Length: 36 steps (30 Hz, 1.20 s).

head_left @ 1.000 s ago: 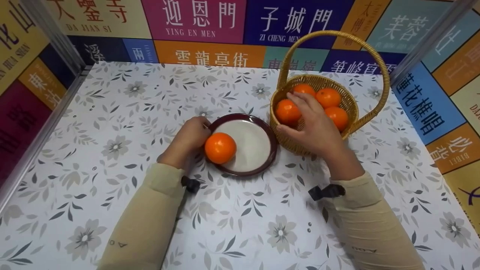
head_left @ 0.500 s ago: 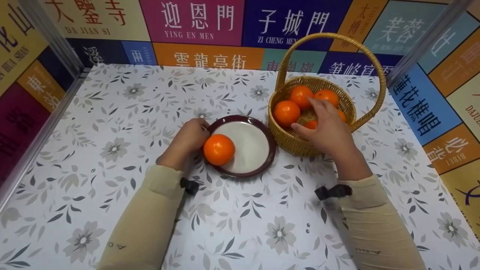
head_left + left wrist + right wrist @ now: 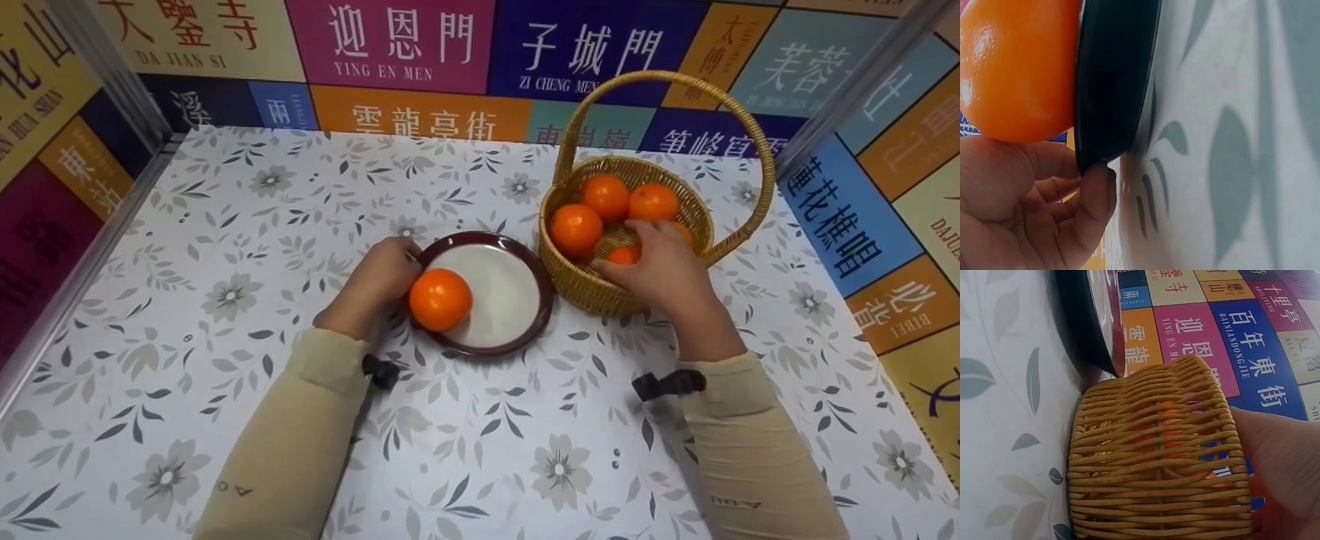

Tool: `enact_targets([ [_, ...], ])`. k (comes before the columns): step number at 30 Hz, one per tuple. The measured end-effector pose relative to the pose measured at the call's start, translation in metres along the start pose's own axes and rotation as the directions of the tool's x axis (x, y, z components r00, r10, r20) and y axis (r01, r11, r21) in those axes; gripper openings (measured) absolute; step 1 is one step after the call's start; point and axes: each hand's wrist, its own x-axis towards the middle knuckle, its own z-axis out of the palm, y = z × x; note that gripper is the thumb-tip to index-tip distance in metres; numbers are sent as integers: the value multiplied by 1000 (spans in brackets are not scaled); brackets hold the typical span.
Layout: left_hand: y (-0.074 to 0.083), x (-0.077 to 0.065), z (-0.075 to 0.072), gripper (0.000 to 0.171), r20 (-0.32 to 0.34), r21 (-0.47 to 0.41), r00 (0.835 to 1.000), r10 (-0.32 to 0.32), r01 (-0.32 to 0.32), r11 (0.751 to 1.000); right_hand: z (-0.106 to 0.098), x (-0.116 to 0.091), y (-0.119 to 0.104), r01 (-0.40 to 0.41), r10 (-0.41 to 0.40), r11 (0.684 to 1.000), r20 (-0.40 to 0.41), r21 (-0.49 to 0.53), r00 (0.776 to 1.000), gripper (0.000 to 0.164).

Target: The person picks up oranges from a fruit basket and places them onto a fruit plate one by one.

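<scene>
A white plate with a dark red rim lies on the table, bearing one orange at its left side. My left hand pinches the plate's left rim; in the left wrist view the thumb and fingers close on its dark edge, right beside the orange. To the plate's right stands a wicker basket with several oranges inside. Reaching over its front rim, my right hand holds an orange between thumb and fingers, mostly covering it. In the right wrist view the basket wall hides the fingertips.
The basket's tall hoop handle arches above and to the right of my right hand. A flower-patterned cloth covers the table. Panels with printed characters wall off the back and both sides.
My right hand has shifted from the basket's left oranges toward the front right, lowered into the basket and closed on an orange there. My left hand and the plate stay in place.
</scene>
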Motion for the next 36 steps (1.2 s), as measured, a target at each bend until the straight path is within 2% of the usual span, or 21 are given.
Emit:
enact_targets([
  [5,-1,0,0,26,-8,39,999,35,-34,999,2,1,1,-2,3,1000,23,-6,1000,98],
  [11,0,1,0,26,0,45,1000,14,-14,999,3,3,3,-7,6,1000,53,27,999,94],
  [20,-1,3,0,27,4,41,1000,13,-13,999,3,4,5,-34,28,998,119,53,993,97],
  [27,-2,3,0,27,0,30,1000,14,-14,999,3,4,6,-37,32,999,125,36,992,99],
  [36,-3,2,1,28,-16,44,999,52,-51,998,4,3,6,-11,9,1000,102,23,995,92],
])
